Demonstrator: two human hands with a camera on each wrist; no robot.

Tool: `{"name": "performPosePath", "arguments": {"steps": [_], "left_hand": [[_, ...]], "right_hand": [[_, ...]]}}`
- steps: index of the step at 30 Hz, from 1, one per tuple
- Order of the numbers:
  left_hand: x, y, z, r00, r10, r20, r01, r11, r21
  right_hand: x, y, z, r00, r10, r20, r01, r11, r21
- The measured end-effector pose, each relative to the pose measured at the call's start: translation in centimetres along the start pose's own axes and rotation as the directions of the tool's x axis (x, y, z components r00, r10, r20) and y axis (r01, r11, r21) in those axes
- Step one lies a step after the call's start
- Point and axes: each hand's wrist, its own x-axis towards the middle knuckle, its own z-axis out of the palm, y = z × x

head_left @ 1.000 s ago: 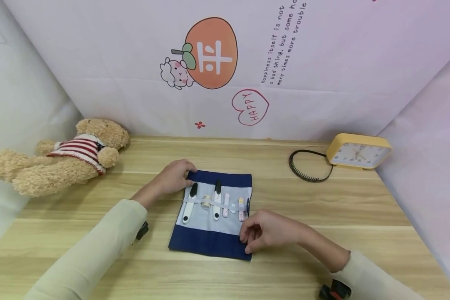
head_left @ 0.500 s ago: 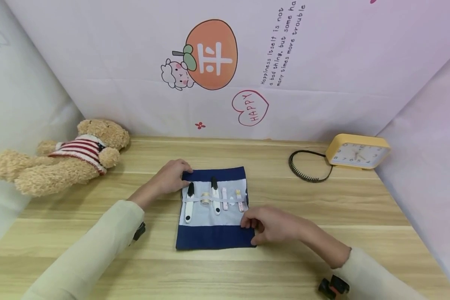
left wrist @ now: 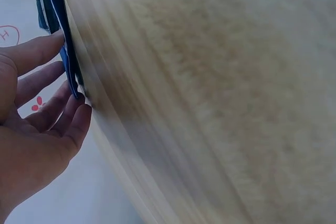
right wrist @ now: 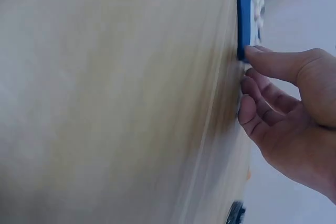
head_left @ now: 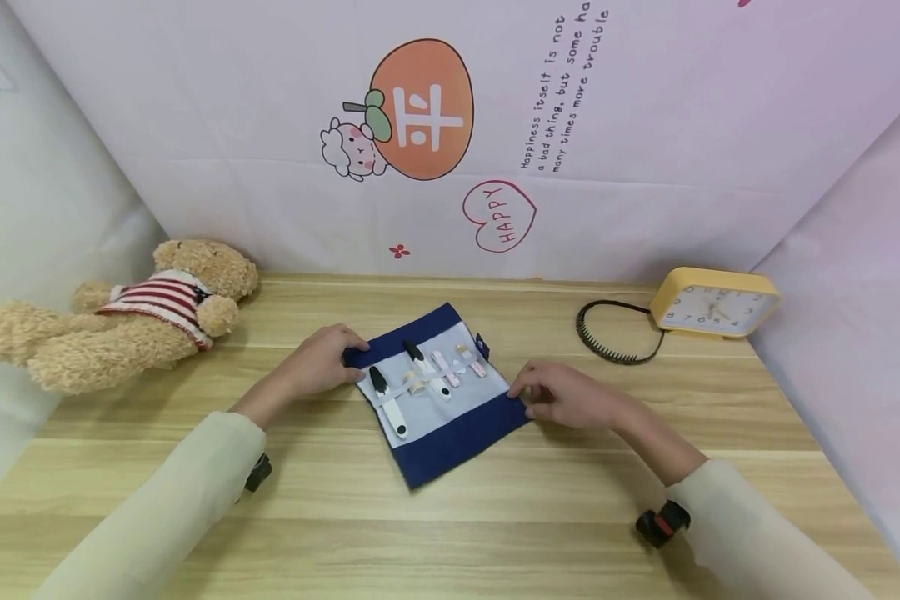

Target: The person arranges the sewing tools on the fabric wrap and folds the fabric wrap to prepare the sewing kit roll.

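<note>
An unfolded navy fabric roll pouch (head_left: pixel 457 442) lies turned at an angle on the table. Its pale lining carries an elastic strap that holds two white tools with black tips (head_left: pixel 388 402), a small pale spool (head_left: pixel 415 383) and two pink-and-white pieces (head_left: pixel 446 368). My left hand (head_left: pixel 318 362) pinches the pouch at its far left corner; in the left wrist view the thumb and fingers lie on either side of the navy cloth (left wrist: pixel 62 19). My right hand (head_left: pixel 570 396) pinches the near right corner between thumb and fingers, also seen in the right wrist view.
A teddy bear (head_left: pixel 150 312) in a striped shirt lies at the left. At the back right stand a yellow clock (head_left: pixel 720 302) and a black toothed headband (head_left: pixel 619 360). A white printed cloth (head_left: pixel 270 200) hangs behind the table.
The pouch has turned counterclockwise, its right side swinging away from me. My right hand has moved farther back and slightly right with its corner; my left hand has shifted slightly left.
</note>
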Motion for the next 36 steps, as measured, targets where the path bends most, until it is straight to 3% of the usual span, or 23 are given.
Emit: {"name": "performPosePath", "arguments": {"steps": [9, 16, 20, 24, 29, 31, 36], "left_hand": [[-0.9, -0.5, 0.1, 1.0, 0.015, 0.008, -0.015, 1.0, -0.022], [-1.5, -0.7, 0.2, 0.999, -0.006, 0.037, 0.01, 0.992, -0.124], [-2.0, -0.3, 0.7, 1.0, 0.0, 0.023, 0.003, 0.991, -0.135], [-2.4, 0.2, 1.3, 1.0, 0.001, -0.007, -0.002, 0.988, -0.153], [-3.1, 0.7, 1.6, 1.0, -0.02, 0.004, 0.021, 0.967, -0.253], [-3.4, 0.8, 1.7, 1.0, -0.027, 0.013, 0.03, 0.956, -0.292], [-3.9, 1.0, 1.8, 0.999, -0.017, 0.041, 0.032, 0.919, -0.392]], "right_hand": [[1.6, 2.6, -1.3, 0.987, 0.089, -0.136, -0.091, 0.996, -0.006], [2.2, 2.8, -1.6, 0.954, 0.164, -0.25, -0.193, 0.977, -0.096], [2.5, 2.6, -1.8, 0.94, 0.225, -0.258, -0.253, 0.964, -0.081], [2.9, 2.2, -2.3, 0.93, 0.28, -0.237, -0.289, 0.957, 0.0], [3.4, 2.1, -2.6, 0.926, 0.319, -0.202, -0.291, 0.944, 0.158], [3.7, 2.0, -2.6, 0.925, 0.333, -0.184, -0.288, 0.929, 0.232], [4.3, 1.7, -2.3, 0.922, 0.366, -0.128, -0.279, 0.856, 0.435]]}}
